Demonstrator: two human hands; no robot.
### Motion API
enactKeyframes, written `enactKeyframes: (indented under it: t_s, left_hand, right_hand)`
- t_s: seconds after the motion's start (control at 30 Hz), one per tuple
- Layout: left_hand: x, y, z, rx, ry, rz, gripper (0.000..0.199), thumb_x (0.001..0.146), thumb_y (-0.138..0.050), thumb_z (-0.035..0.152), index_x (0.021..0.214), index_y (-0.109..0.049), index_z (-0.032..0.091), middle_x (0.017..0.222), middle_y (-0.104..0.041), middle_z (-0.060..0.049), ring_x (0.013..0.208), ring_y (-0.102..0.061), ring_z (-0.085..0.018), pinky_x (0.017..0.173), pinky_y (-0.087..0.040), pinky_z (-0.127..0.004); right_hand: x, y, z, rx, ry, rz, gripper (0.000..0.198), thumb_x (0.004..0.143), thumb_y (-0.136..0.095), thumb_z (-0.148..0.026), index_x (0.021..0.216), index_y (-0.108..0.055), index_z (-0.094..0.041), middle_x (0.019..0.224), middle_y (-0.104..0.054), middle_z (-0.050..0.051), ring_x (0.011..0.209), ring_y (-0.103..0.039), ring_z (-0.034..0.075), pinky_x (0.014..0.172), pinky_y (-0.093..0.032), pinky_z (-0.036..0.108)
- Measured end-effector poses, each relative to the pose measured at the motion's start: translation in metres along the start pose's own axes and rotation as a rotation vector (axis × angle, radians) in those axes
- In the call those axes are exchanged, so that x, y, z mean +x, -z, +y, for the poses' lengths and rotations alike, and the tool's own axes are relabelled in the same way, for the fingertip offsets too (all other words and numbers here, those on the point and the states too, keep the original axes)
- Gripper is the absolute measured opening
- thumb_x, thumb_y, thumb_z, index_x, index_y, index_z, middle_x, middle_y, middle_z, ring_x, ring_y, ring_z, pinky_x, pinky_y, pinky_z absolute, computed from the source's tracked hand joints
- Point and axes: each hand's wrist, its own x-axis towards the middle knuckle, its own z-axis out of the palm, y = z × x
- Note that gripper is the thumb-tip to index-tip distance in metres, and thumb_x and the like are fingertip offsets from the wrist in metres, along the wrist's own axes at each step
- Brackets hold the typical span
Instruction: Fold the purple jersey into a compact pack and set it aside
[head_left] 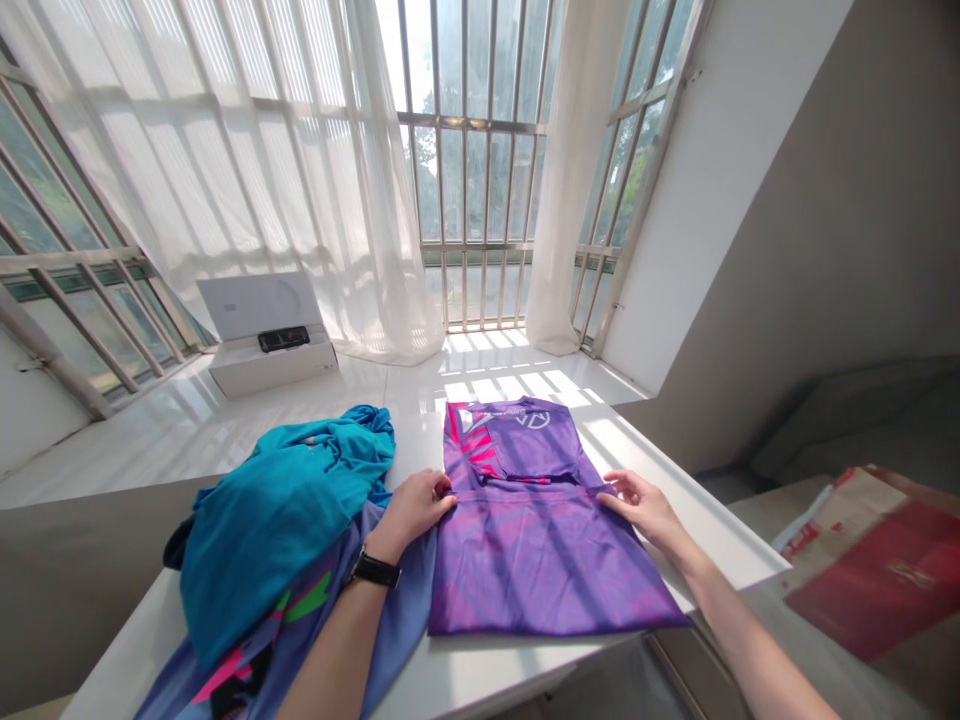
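Purple jersey [559,575] lies folded on the white tabletop [724,535], in front of the person and between the two hands; its near part is a broad, plain panel with a straight lower edge, while its far part shows pink stripes and a pale round emblem; a crosswise fabric edge runs from one hand to the other.

At the left end of that edge, the left hand [416,505] has its thumb and curled fingers drawn close together, pinching the cloth; at the opposite end, the right hand [643,507] grips the edge between thumb and forefinger, with only a narrow gap between the digits, the other fingers loosely bent and clear of the fabric; how firmly either hand presses, I cannot tell.

A black wristwatch [376,569] circles the left wrist; just beside that arm, a crumpled teal garment [274,500] lies heaped on a blue garment [411,575] with green and pink patches; beyond the heap, a white box [274,365] stands with its lid raised, a black device [283,339] resting on it; behind are a sheer white curtain [367,260] and barred windows [491,125]; to the right, lower than the tabletop, is a red-and-tan bag [881,570].
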Motion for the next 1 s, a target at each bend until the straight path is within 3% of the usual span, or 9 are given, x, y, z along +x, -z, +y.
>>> enactKeyframes:
  t_s: [0.23, 0.43, 0.53, 0.67, 1.0]
  left_hand:
    - [0.0, 0.0, -0.003, 0.128, -0.053, -0.074, 0.008, 0.086, -0.063, 0.025, 0.085, -0.068, 0.019, 0.088, -0.068, -0.005, 0.079, -0.063, -0.02, 0.069, -0.041, -0.027]
    - [0.004, -0.002, -0.003, 0.014, -0.042, 0.038, 0.007, 0.094, -0.057, 0.026, 0.095, -0.063, 0.021, 0.087, -0.072, -0.002, 0.082, -0.067, -0.019, 0.073, -0.045, -0.026]
    - [0.007, -0.008, 0.0, 0.039, 0.039, 0.118, 0.009, 0.094, -0.059, 0.024, 0.102, -0.063, 0.021, 0.094, -0.074, -0.004, 0.085, -0.069, -0.02, 0.073, -0.045, -0.026]
    - [0.009, -0.016, 0.002, 0.11, 0.082, 0.093, 0.018, 0.094, -0.059, 0.02, 0.111, -0.063, 0.021, 0.108, -0.074, -0.006, 0.091, -0.07, -0.021, 0.075, -0.046, -0.027]
    - [0.009, -0.018, -0.004, 0.044, 0.078, 0.128, 0.017, 0.09, -0.06, 0.018, 0.107, -0.065, 0.02, 0.093, -0.074, -0.003, 0.08, -0.068, -0.018, 0.069, -0.045, -0.026]
  right_hand:
    - [0.007, 0.007, 0.014, 0.105, -0.034, -0.04, 0.059, 0.056, -0.088, -0.066, 0.09, -0.075, -0.019, 0.083, -0.075, 0.006, 0.068, -0.063, 0.02, 0.063, -0.05, 0.033]
    - [0.011, 0.006, 0.021, 0.198, -0.043, 0.03, 0.055, 0.058, -0.085, -0.068, 0.082, -0.069, -0.021, 0.08, -0.075, 0.006, 0.077, -0.07, 0.024, 0.069, -0.054, 0.032]
    - [0.012, 0.002, 0.019, 0.106, -0.034, 0.07, 0.052, 0.061, -0.083, -0.068, 0.081, -0.068, -0.022, 0.074, -0.073, 0.005, 0.073, -0.07, 0.024, 0.065, -0.054, 0.032]
    - [0.012, -0.001, 0.015, -0.027, -0.016, 0.093, 0.045, 0.065, -0.08, -0.063, 0.081, -0.069, -0.022, 0.074, -0.074, 0.005, 0.07, -0.069, 0.023, 0.065, -0.053, 0.033]
    - [0.013, 0.0, 0.018, -0.256, 0.0, 0.098, 0.042, 0.073, -0.067, -0.06, 0.091, -0.069, -0.022, 0.075, -0.073, 0.004, 0.068, -0.066, 0.022, 0.066, -0.05, 0.034]
